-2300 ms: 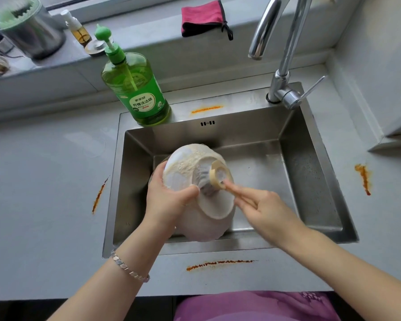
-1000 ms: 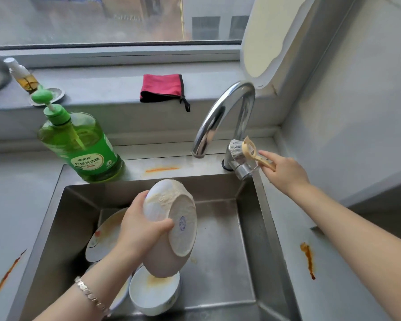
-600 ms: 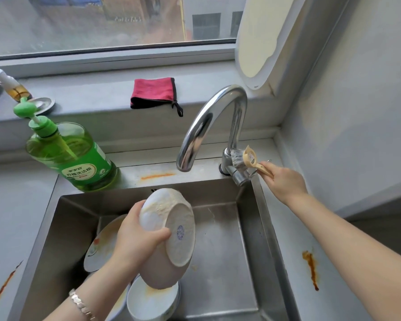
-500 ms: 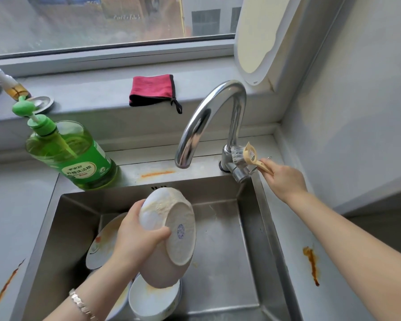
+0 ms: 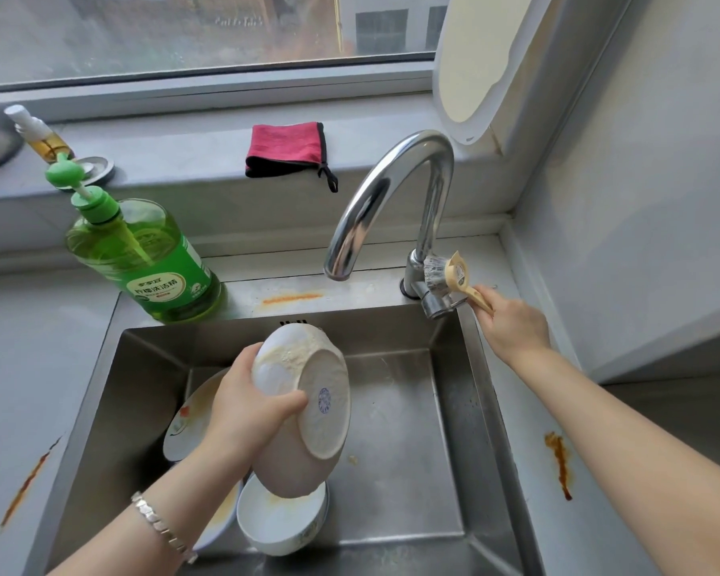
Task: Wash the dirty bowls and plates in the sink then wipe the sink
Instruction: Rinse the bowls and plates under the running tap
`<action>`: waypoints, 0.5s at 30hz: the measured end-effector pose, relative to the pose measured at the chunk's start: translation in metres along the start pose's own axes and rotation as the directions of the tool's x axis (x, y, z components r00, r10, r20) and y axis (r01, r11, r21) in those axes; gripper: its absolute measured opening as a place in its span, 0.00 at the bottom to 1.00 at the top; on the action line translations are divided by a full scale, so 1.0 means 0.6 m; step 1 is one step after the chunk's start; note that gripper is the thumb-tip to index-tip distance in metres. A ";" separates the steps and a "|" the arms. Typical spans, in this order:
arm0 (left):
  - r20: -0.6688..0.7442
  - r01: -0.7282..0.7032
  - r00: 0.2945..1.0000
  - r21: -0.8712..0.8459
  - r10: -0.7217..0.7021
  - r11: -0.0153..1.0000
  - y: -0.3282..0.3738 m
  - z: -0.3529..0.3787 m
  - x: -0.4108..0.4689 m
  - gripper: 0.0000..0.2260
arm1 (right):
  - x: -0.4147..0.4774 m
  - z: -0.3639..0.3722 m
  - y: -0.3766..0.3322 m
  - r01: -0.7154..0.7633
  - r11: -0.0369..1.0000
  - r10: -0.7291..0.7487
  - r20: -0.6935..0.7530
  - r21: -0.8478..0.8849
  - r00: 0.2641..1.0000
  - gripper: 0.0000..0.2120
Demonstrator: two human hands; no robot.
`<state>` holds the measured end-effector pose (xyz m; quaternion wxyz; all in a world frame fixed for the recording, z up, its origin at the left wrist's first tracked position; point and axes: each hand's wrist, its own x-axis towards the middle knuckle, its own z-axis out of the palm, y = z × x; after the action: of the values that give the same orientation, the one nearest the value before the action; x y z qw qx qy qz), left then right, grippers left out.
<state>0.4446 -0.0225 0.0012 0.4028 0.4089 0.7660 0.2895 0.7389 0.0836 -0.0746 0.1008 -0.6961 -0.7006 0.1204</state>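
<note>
Glossy chrome faucet [image 5: 391, 193]; brushed steel sink [image 5: 408, 442].

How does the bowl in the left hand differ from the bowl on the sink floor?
The held bowl is tilted, its base showing, with suds; the lower bowl sits upright, with orange residue inside. The left hand grips one; the other lies free. Both are white.

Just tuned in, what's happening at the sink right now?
Mid-wash. The left hand holds a soapy bowl tilted over the sink, under the faucet. The right hand, holding the brush, is at the faucet lever; no water is running. A plate and another bowl wait in the sink.
</note>
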 end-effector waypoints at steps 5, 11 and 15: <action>-0.008 0.000 1.000 -0.017 0.000 1.000 -0.004 -0.009 -0.005 0.23 | -0.005 -0.006 -0.009 -0.060 0.997 0.059 0.025 0.037 0.998 0.18; 0.001 -0.001 1.000 -0.022 0.001 1.000 -0.020 -0.031 -0.014 0.24 | -0.089 -0.025 -0.068 -0.095 0.874 0.036 0.132 0.477 0.991 0.19; -0.020 0.018 1.000 -0.016 -0.019 1.000 -0.038 -0.050 -0.022 0.25 | -0.150 -0.017 -0.133 -0.129 0.716 -0.028 0.212 0.686 0.977 0.20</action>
<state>0.4147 -0.0487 0.0037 0.4009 0.3955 0.7715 0.2960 0.6670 -0.0061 -0.0380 0.2784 -0.6094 -0.5910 0.4494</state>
